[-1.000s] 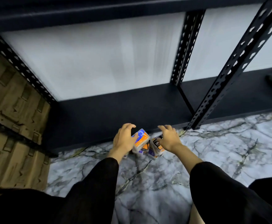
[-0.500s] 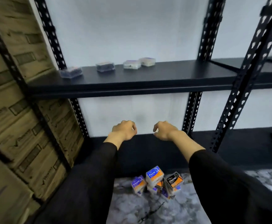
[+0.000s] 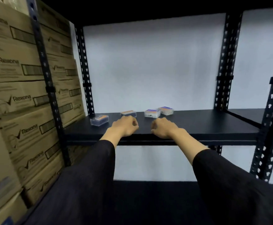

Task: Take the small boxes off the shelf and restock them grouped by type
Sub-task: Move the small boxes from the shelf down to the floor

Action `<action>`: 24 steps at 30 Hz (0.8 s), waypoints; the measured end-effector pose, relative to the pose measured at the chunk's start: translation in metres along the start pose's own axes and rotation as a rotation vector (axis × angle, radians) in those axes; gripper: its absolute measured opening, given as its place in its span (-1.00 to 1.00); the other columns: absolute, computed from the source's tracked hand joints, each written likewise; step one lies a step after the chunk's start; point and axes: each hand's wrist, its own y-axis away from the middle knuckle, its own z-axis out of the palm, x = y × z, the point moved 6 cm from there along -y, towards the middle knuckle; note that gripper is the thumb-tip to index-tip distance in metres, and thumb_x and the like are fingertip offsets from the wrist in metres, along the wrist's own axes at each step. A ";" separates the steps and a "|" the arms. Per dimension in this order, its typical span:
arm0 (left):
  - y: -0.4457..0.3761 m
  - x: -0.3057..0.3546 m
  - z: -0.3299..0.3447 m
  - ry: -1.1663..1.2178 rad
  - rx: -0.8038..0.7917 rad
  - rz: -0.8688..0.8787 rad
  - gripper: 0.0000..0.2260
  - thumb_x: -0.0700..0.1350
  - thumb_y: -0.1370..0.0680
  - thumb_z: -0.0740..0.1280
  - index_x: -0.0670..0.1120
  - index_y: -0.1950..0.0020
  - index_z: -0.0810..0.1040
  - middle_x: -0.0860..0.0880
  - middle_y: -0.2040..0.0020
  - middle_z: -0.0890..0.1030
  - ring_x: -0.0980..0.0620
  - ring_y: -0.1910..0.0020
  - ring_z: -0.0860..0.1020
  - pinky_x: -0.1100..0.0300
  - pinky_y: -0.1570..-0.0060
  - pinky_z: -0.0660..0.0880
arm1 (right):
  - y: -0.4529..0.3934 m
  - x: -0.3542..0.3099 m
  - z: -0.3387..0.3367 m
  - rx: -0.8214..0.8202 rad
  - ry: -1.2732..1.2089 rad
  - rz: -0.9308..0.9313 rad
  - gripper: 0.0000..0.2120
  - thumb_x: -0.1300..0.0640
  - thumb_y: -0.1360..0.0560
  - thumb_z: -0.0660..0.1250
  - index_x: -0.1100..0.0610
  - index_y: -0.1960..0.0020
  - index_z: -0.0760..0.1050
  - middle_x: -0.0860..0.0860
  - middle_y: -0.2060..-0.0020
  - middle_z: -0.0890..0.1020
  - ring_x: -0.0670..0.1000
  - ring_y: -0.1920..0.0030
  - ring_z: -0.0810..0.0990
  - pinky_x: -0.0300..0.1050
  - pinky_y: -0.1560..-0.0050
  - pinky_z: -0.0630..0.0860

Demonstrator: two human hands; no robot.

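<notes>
Several small clear boxes lie on the black shelf board: one at the far left, one behind my left hand, and two touching near the middle. My left hand hovers over the board's front part, fingers loosely curled, holding nothing, just in front of the second box. My right hand hovers beside it, also loosely curled and empty, a short way in front of the middle pair.
Stacked brown cartons fill the rack on the left. Black perforated uprights frame the bay, with a white wall behind. A lower shelf lies dark beneath my arms.
My hands let go of the orange and blue boxes on the marble floor and rose to the upper shelf. The view tilted up; the floor boxes are out of sight.
</notes>
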 end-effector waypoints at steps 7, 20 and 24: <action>-0.078 -0.018 -0.004 -0.003 0.029 -0.004 -0.81 -0.02 -0.55 0.22 0.03 -0.07 0.59 -0.02 -0.13 0.59 -0.09 -0.14 0.54 0.00 -0.17 0.47 | -0.088 0.007 -0.006 0.090 -0.016 -0.041 -0.81 0.13 -0.51 0.21 0.11 -0.02 0.57 0.10 -0.03 0.62 0.15 -0.08 0.55 -0.06 0.01 0.45; -0.232 -0.086 0.050 -0.201 0.200 -0.035 -0.57 0.14 -0.57 0.20 0.04 -0.40 0.35 -0.06 -0.39 0.37 -0.13 -0.35 0.34 0.01 -0.27 0.30 | -0.245 0.065 0.036 0.153 0.105 -0.004 -0.51 -0.05 -0.54 0.17 0.01 -0.44 0.27 0.13 -0.35 0.37 0.17 -0.36 0.29 0.06 -0.31 0.30; -0.251 -0.106 0.063 -0.175 0.094 -0.125 -0.52 0.22 -0.50 0.19 0.13 -0.39 0.33 -0.04 -0.33 0.44 -0.14 -0.29 0.41 -0.02 -0.22 0.34 | -0.260 0.078 0.051 0.044 0.151 0.041 -0.45 -0.18 -0.52 0.17 -0.10 -0.48 0.19 0.16 -0.37 0.35 0.21 -0.39 0.29 0.10 -0.36 0.23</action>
